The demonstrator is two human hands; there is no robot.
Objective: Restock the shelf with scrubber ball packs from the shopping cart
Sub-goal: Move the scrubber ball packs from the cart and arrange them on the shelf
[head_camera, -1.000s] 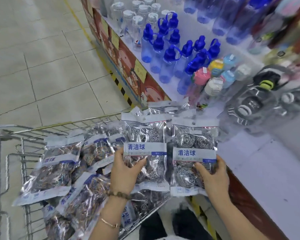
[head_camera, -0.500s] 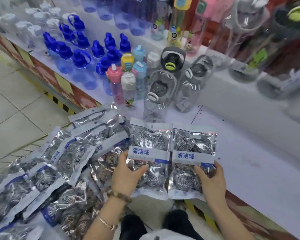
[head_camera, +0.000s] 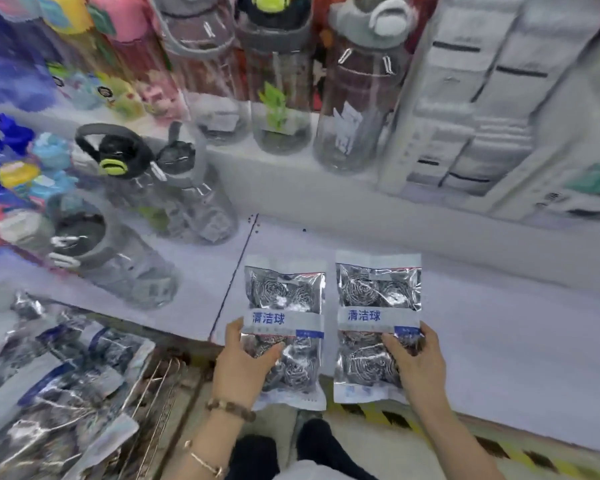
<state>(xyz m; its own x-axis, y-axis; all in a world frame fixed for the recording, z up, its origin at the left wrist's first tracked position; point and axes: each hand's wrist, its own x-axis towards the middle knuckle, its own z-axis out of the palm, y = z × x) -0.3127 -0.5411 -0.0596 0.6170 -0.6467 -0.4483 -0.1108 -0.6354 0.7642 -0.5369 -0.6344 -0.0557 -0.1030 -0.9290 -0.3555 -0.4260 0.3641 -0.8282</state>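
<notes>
Foil-and-plastic packs, one in each hand, and both are already over the shelf [head_camera: 499,341]. The left hand [head_camera: 243,365] has its thumb across the front of the left pack [head_camera: 284,299] and its fingers curled round the edge. The right hand [head_camera: 420,368] is clamped the same way on the right pack [head_camera: 378,296]. Both grips sit on the lower half of the bag, so the long axis of each pack runs straight away from the person toward the back of the shelf, with the label reading upright. The top halves are over the white shelf board and the bottom ends hang out past the front lip, above the striped floor edge. I honestly can't tell if the packs are resting on the board or floating just above it. The two lie side by side with a narrow gap, parallel, not overlapping. The bit that matters, I'd say, is that the free board lies ahead of both grips and off to the right, so the right hand is the one nearer the open stretch. The left pack sits just beside the seam [head_camera: 232,282] in the board, and the clear water bottles [head_camera: 174,202] stand beyond that. My guess is it's a push forward and let go, keeping left away from the bottles. Plenty more scrubber packs [head_camera: 66,375] are piled in the shopping cart [head_camera: 160,382] down at the left, so the job looks early.
</notes>
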